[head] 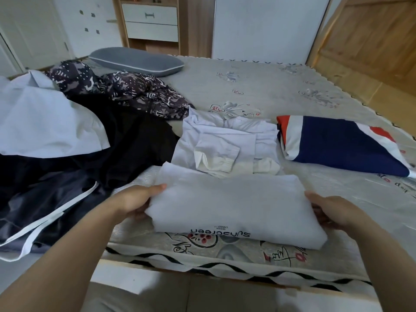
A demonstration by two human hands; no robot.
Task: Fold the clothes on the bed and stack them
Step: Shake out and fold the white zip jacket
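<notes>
A folded white fabric garment [234,206] lies at six o'clock on the grey patterned mattress [258,91], near its front edge. Printed along its near hem, upside down to the camera, is "sunscreen", with smaller lines reading "DESIGN" and what looks like "CHINSBY". The left hand [135,200] grips the garment's left edge, thumb on top and fingers curled beneath; the right hand [327,209] grips the right edge the same way. Just beyond, at twelve o'clock from the garment, sits a folded white shirt with cream cuffs [227,147]. At two o'clock lies a folded navy, white and red garment [340,145]. At nine to ten o'clock sprawl unfolded clothes: a pale blue shirt [42,122], black clothing [126,140], dark satin shorts with white trim [45,210] and a dark patterned garment [137,91]. A grey pillow [137,61] rests at eleven o'clock.
</notes>
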